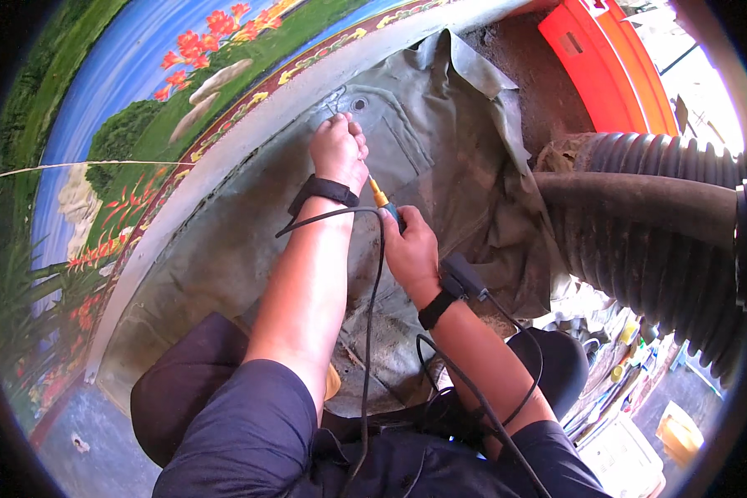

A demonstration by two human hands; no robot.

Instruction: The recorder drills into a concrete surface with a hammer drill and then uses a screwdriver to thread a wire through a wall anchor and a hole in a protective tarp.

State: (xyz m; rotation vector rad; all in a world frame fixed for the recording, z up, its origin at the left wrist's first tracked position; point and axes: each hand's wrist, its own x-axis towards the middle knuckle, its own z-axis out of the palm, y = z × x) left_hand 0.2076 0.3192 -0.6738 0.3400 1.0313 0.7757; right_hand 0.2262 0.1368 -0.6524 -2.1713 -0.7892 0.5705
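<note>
My left hand (340,151) is closed in a fist over a grey-green tarp (407,199). Thin dark wire-like strands (333,105) show just beyond its fingers, beside a metal eyelet (358,104) in the tarp. Whether the fingers grip those strands is hidden. Lower and to the right, my right hand (412,253) is wrapped around a slim tool with a yellow tapered front (378,192) and a dark teal handle. The tool points up toward my left wrist. Both wrists wear black straps, and a black cable (372,324) hangs between my forearms.
A wall painted with flowers and landscape (133,124) curves along the left. To the right lie ribbed black hoses (639,241) and a smooth dark pipe (631,195). An orange-red plastic container (610,66) stands at the far right. Clutter (622,365) fills the lower right.
</note>
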